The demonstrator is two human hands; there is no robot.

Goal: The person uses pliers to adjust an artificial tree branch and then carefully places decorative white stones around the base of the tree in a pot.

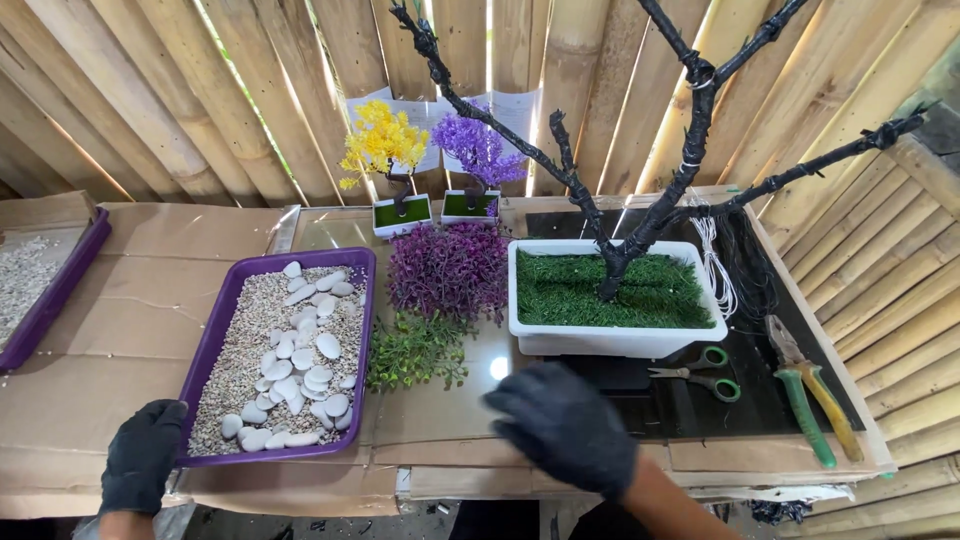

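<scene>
Black gloves on both hands, left, right.

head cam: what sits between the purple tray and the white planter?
Between the purple tray and the white planter lie a purple foliage clump and, nearer the camera, a green sprig bunch. The head view shows it.

Purple tray, white stones

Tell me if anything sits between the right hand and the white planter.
Nothing visible does. The right hand hovers just in front of the white planter, with only bare tabletop between; the scissors lie off to its right.
</scene>
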